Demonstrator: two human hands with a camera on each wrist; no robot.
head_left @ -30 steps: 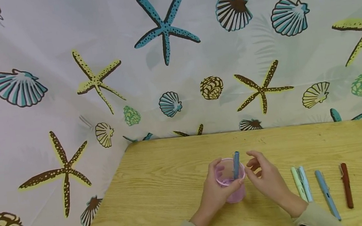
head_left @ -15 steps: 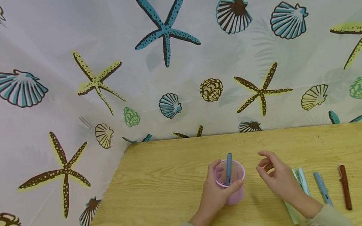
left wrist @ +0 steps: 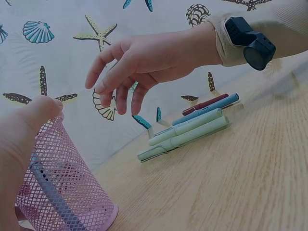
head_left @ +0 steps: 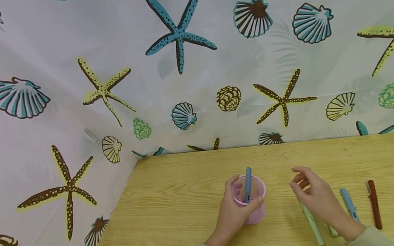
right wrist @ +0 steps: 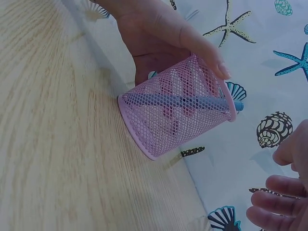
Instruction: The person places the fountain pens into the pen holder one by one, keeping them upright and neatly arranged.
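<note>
My left hand [head_left: 230, 211] grips a pink mesh pen cup [head_left: 256, 215], fingers and thumb around its side near the rim. Inside leans a blue pen [head_left: 248, 183], its upper end sticking out above the rim. The right wrist view shows the cup [right wrist: 178, 125] standing on the table, the pen visible through the mesh. My right hand [head_left: 316, 194] hovers to the right of the cup, fingers loosely bent, holding nothing. Below and beside it lie a light green pen [head_left: 313, 225], another pale pen [head_left: 333, 230] mostly covered by the hand, and a second blue pen [head_left: 348, 203].
A dark red pen [head_left: 374, 204] lies farthest right on the wooden table [head_left: 178, 207]. Behind and to the left hangs a white cloth [head_left: 127, 33] printed with starfish and shells.
My right hand has moved right, away from the cup's rim, over the loose pens. The pen in the cup has tipped to the cup's left side. My left hand stays on the cup.
</note>
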